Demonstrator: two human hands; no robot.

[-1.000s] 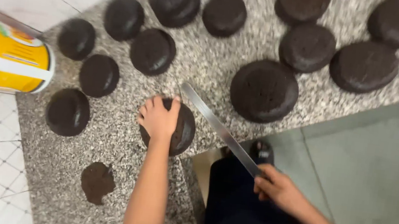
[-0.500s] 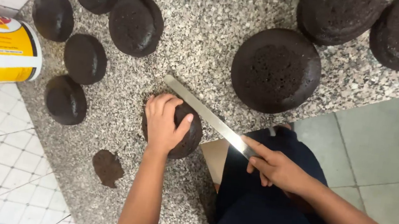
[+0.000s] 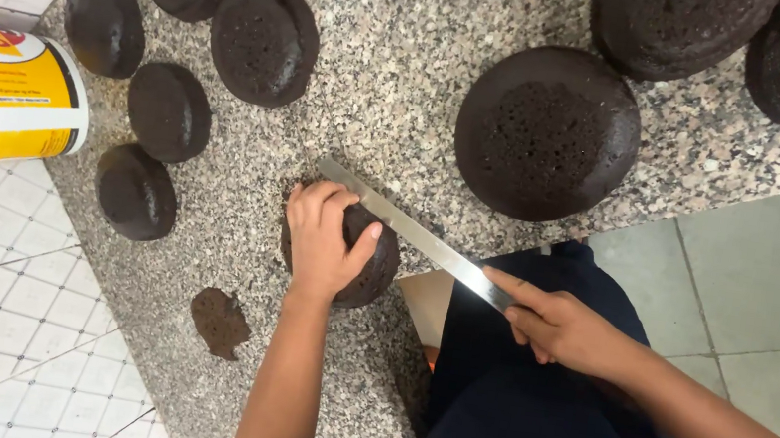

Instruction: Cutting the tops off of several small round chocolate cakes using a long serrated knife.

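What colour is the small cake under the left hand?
Very dark brown, nearly black: small cake, left hand, head view.
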